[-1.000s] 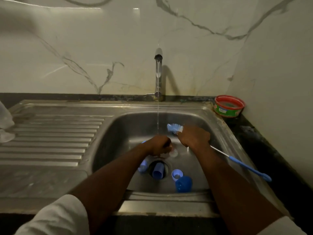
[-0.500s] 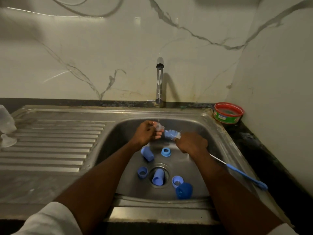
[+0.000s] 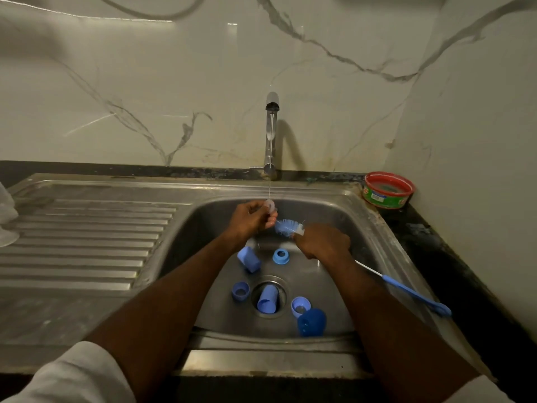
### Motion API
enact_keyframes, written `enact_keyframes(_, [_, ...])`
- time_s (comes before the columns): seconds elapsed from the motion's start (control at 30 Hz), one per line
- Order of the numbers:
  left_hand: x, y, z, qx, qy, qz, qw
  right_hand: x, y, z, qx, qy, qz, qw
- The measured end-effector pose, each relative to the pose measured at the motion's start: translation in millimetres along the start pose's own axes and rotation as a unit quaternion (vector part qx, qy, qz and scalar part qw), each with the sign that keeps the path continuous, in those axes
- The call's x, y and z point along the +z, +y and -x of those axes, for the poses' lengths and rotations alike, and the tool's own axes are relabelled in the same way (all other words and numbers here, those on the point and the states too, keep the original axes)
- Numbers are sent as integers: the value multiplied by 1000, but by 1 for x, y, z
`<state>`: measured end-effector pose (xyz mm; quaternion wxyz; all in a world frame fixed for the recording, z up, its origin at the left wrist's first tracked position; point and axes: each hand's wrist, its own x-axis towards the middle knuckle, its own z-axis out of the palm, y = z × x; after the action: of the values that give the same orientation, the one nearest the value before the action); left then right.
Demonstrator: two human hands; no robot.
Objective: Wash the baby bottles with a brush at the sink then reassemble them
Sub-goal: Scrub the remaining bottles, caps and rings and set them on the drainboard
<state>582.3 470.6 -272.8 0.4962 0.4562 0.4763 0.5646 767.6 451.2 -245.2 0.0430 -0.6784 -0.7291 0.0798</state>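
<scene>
Left arm: my forearm reaches forward over the front rim into the sink [image 3: 374,228], wrist raised toward the tap [image 3: 271,132].
Left hand: my left hand [image 3: 250,218] is lifted under the thin stream of water, fingers curled, its grip pinching a small clear teat [image 3: 270,205] at the fingertips.
Right arm: my forearm runs in from the lower right, crossing the basin's right side.
Right hand: my right hand [image 3: 322,242] sits knuckles up, its grip clenched round the bottle brush [image 3: 287,227] just behind the bristles.
Brush: the blue bristle head points left, just beside my left fingers; the white wire and blue handle trail back past my wrist over the sink's right edge.
Basin parts: a blue cap [image 3: 249,258] lies on its side below my left hand; a blue ring [image 3: 280,255] is just beside it; a second cap [image 3: 267,298] lies in the drain; a ring [image 3: 240,290] lies left of the drain, another ring [image 3: 300,306] right of it, touching a dark blue dome lid [image 3: 311,321].
Desk: a red and green tub [image 3: 388,189] stands at the back right corner.
Drainboard: clear pieces at the far left edge, too cut off to tell what they are.
</scene>
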Motion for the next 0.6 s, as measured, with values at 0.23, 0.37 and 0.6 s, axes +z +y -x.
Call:
enact_keyframes(0.23, [-5, -4, -4, -56, 18, -51, 997, 2, -1, -2, -1, -1, -4, 1000])
enact_keyframes(0.37, [-4, -2, -4, -70, 18, 9, 997, 0, -2, 1, 3, 2, 11, 1000])
enact_keyframes(0.6, [12, -1, 8, -39, 31, -74, 996, 0, -5, 6, -3, 34, 12, 999])
